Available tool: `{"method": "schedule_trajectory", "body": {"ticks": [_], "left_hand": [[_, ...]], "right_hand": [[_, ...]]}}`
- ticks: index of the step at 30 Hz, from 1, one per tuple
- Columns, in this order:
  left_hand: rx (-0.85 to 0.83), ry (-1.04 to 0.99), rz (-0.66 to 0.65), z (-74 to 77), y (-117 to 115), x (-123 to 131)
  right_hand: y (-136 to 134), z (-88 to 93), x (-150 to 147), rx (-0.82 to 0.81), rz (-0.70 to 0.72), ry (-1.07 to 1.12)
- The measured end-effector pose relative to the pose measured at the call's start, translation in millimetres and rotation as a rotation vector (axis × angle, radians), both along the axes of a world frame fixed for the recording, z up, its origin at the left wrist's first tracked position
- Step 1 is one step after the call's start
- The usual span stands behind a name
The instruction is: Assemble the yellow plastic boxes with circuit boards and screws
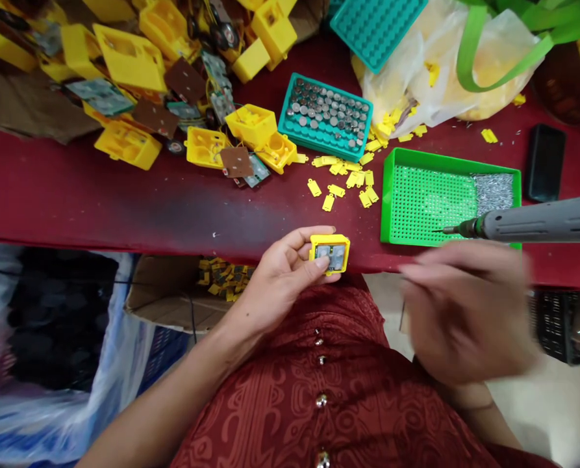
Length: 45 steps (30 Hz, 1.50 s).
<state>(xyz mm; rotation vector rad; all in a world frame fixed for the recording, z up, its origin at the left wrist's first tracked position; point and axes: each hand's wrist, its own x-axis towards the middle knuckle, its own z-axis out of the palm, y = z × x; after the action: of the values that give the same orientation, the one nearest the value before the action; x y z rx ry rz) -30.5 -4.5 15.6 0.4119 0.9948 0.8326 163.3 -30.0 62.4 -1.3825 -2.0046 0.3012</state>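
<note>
Red buttoned clothing (319, 390) is filling the foreground. Toward the tabletop's (99, 195) far left corner, yellow housings (128, 62) and circuit boards (185, 81) are lying heaped. At the near edge, the left hand (275, 286) is pinching a small yellow housing (329, 253) between thumb and fingers, open face up, probably to keep its board showing. Beyond it a teal tray (286, 117) is holding button cells (326, 110). The right hand (465, 318), blurred, is hovering with fingers extended; whether they grip anything I cannot tell. Above it an electric screwdriver (538, 221) is pointing over the green tray (386, 195) of screws (494, 192).
</note>
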Motion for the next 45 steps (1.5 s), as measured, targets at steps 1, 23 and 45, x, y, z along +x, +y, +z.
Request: {"method": "schedule_trajectory", "body": {"ticks": [1, 23, 45], "left_hand": [[0.007, 0.001, 0.012, 0.1, -1.6, 0.2], [0.065, -0.094, 0.073, -0.4, -10.5, -15.3], [0.052, -0.137, 0.101, 0.3, -11.2, -15.5]], "right_hand": [[5.1, -9.2, -8.8, 0.024, 0.015, -0.018], [22.7, -34.3, -49.4, -0.043, 0.108, 0.122], [26.4, -33.1, -46.5, 0.017, 0.220, 0.089]]}}
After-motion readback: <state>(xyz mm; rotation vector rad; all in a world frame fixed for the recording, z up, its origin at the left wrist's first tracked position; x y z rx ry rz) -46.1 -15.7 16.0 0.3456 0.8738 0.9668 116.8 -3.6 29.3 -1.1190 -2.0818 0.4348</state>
